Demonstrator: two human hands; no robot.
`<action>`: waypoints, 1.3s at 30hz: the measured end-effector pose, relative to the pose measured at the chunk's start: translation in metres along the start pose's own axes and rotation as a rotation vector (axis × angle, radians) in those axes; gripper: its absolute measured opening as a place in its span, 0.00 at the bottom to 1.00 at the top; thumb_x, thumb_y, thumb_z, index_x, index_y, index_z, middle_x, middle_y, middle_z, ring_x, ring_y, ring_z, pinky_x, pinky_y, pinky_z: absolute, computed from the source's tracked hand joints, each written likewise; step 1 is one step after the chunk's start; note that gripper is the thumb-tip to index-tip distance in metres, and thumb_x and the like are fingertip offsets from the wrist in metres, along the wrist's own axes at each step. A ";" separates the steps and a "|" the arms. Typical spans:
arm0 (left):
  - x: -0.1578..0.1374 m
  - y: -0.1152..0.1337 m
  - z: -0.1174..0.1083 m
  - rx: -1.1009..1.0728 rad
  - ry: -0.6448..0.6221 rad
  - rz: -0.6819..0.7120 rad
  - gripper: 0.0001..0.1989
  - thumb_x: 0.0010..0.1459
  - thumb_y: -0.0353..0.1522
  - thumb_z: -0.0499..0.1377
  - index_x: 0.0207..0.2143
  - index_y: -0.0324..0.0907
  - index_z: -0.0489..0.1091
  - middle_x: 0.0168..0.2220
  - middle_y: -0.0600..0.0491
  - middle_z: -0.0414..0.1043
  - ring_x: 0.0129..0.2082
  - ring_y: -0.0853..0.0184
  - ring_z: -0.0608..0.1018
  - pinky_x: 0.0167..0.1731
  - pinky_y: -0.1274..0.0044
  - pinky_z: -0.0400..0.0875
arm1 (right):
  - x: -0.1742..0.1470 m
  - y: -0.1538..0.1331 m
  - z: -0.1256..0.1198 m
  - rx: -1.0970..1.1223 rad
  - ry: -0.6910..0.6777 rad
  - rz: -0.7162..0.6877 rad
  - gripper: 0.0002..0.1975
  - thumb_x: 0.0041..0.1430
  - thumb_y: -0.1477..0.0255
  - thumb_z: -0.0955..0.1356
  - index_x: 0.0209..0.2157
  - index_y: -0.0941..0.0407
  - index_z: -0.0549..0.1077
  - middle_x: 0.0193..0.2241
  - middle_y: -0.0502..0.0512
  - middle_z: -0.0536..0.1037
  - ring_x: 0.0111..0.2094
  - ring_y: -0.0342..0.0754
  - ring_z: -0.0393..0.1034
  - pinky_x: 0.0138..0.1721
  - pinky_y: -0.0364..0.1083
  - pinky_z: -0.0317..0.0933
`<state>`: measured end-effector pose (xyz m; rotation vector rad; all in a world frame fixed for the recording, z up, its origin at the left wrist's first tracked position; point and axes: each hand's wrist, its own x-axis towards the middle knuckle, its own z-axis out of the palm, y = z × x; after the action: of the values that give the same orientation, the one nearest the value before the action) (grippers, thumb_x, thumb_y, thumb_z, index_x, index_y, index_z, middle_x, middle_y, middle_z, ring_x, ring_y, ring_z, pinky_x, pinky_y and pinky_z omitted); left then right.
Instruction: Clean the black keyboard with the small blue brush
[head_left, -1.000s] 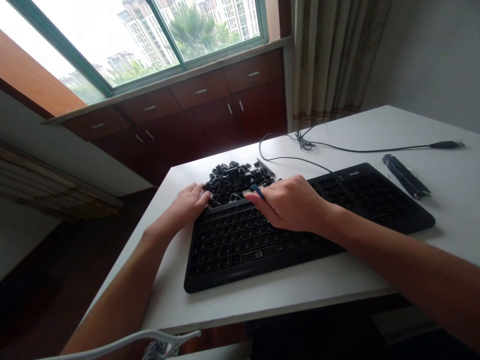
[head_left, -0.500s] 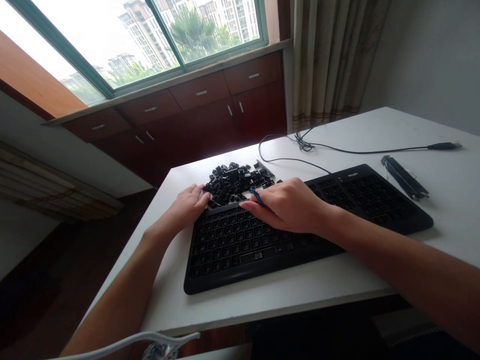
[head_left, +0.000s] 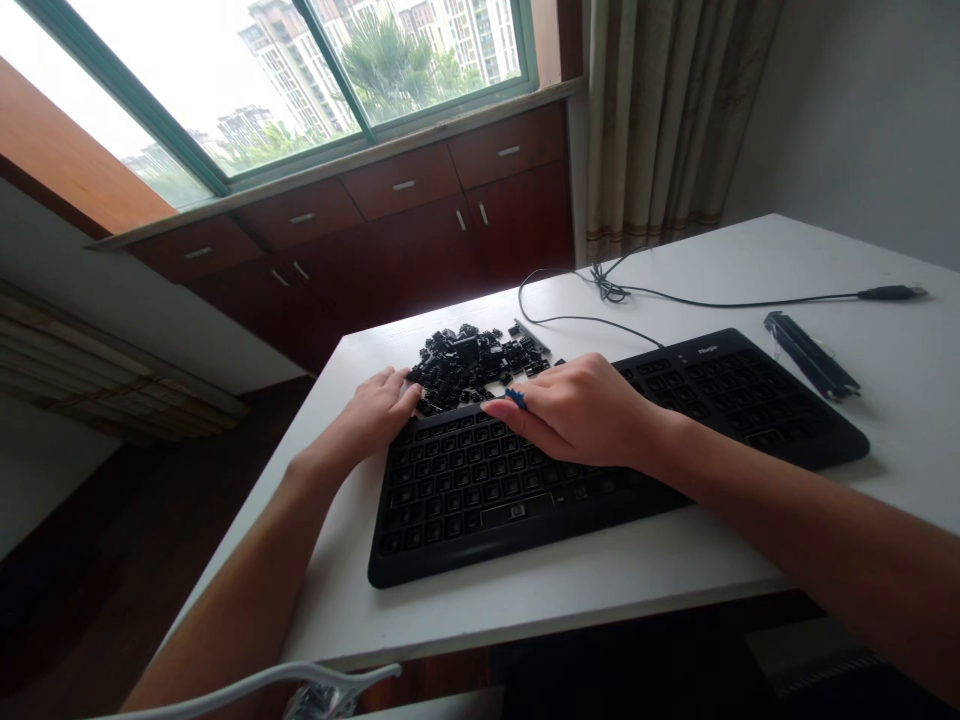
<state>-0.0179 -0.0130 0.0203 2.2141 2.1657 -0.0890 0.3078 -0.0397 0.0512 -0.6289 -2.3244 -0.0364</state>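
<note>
A black keyboard (head_left: 450, 545) with its keycaps off lies slantwise on the white table, rows of square sockets showing. My right hand (head_left: 581, 410) is closed above the keyboard's upper middle, with a small blue tool (head_left: 516, 398) pinched between thumb and fingers. Only the tool's ridged blue end shows; the rest is hidden by the hand. My left hand (head_left: 379, 405) rests at the keyboard's upper left corner, fingers stretched out beside a heap of loose black keycaps (head_left: 465, 355). It seems to hold nothing, though its fingertips are partly hidden.
The keyboard's black cable (head_left: 720, 300) runs in a loose tangle across the back of the table (head_left: 862, 260). Long black strips (head_left: 810, 355) lie right of the keyboard. A pale curved bar (head_left: 300, 675) crosses the view below the table's front edge.
The blue tool has turned in my right hand, so its ridged end now lies flatter and lower. My left hand and the keyboard have stayed put.
</note>
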 end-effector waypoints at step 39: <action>0.000 -0.003 0.002 -0.033 0.007 -0.013 0.37 0.64 0.49 0.38 0.65 0.33 0.57 0.66 0.38 0.59 0.69 0.51 0.56 0.65 0.60 0.52 | 0.000 0.001 0.002 -0.048 0.007 0.040 0.30 0.72 0.57 0.55 0.21 0.58 0.69 0.14 0.47 0.68 0.17 0.38 0.54 0.23 0.44 0.38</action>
<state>-0.0212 -0.0130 0.0184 2.1865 2.1686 -0.0454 0.3069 -0.0381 0.0497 -0.6979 -2.3092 -0.0767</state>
